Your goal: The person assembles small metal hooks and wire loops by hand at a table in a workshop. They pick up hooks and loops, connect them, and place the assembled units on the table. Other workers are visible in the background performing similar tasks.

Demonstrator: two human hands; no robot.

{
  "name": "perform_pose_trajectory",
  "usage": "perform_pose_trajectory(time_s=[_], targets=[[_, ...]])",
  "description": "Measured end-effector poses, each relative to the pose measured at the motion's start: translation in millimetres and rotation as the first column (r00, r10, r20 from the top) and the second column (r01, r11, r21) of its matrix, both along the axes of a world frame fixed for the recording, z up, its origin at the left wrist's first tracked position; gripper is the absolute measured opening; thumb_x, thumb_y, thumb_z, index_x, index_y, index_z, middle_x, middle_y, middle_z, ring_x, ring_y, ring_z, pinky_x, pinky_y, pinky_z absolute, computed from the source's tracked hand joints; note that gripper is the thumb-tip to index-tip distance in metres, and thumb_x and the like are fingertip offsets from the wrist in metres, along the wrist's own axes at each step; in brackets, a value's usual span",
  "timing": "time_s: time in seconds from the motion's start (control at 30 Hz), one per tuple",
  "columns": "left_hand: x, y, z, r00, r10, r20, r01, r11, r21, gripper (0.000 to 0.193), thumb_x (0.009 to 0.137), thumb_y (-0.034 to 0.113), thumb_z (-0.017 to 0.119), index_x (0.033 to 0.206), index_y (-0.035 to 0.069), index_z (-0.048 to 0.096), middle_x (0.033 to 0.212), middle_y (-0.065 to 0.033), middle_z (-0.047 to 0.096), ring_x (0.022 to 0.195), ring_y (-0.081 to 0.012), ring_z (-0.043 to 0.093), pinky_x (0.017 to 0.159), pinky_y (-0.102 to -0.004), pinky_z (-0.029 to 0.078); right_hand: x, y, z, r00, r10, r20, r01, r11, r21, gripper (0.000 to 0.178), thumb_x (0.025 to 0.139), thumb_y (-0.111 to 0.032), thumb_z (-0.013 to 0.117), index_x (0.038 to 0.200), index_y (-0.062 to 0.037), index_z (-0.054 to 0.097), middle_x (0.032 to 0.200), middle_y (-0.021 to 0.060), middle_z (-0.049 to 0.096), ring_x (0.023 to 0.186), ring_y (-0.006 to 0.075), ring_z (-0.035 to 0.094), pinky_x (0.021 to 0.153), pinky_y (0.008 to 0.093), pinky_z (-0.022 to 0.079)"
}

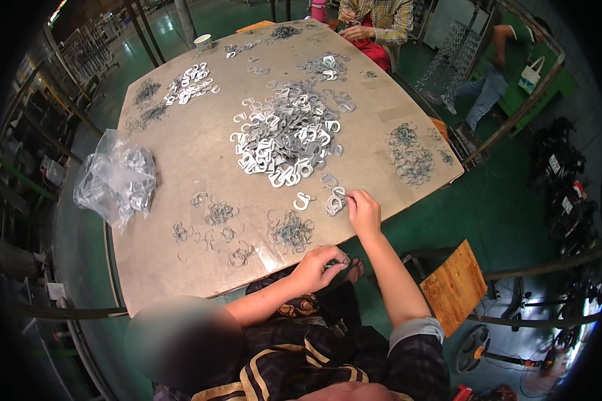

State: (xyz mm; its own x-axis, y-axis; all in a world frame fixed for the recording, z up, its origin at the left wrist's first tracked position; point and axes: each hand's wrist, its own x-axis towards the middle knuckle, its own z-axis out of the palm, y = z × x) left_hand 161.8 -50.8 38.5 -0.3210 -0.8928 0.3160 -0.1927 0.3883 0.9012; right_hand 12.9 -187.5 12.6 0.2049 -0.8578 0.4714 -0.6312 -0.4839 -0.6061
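My right hand [364, 210] reaches over the table's near edge, its thumb and fingers pinched at a flat grey hook [336, 200] in a small cluster. Closer to my body, my left hand [320, 269] is closed just off the tabletop edge; thin bits show at its fingertips, too small to name. One white hook [304, 201] lies alone to the left of the cluster. Beyond it rises a big heap of white and grey hooks [284, 137]. A tangle of thin wire clips [292, 231] sits near the table edge, beside my left hand.
More wire clips [219, 214] lie to the left, others [411, 160] at the right edge. A clear plastic bag [117, 177] rests on the table's left side. Farther back are white hooks [190, 85] and a cup [203, 43]. Another person [381, 27] works at the far side; a wooden stool [455, 287] stands at right.
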Motion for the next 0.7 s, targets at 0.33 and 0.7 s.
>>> perform_pose_trajectory(time_s=[0.33, 0.7], targets=[[0.0, -0.9, -7.4, 1.000, 0.011, 0.008, -0.011, 1.000, 0.002, 0.012, 0.082, 0.000, 0.068, 0.089, 0.003, 0.059, 0.092, -0.0118, 0.068, 0.089, -0.0279, 0.067, 0.078, -0.0359, 0.051, -6.4, -0.8, 10.8, 0.994, -0.027, 0.106, 0.004, 0.977, 0.212, 0.008, 0.077, -0.003, 0.070, 0.084, -0.0021, 0.068, 0.081, 0.0118, 0.066, 0.070, 0.0259, 0.066, 0.064, 0.0358, 0.050], [-0.1, 2.0, -8.9, 1.000, 0.000, 0.001, 0.000, 1.000, 0.022, 0.011, 0.081, 0.000, 0.068, 0.088, 0.002, 0.060, 0.091, -0.0114, 0.068, 0.088, -0.0279, 0.066, 0.078, -0.0360, 0.051, -3.0, 5.6, 11.1, 0.998, -0.057, 0.029, 0.059, 0.996, -0.071, 0.011, 0.085, -0.003, 0.060, 0.095, -0.0023, 0.057, 0.087, 0.0138, 0.063, 0.081, 0.0347, 0.062, 0.071, 0.0416, 0.049]])
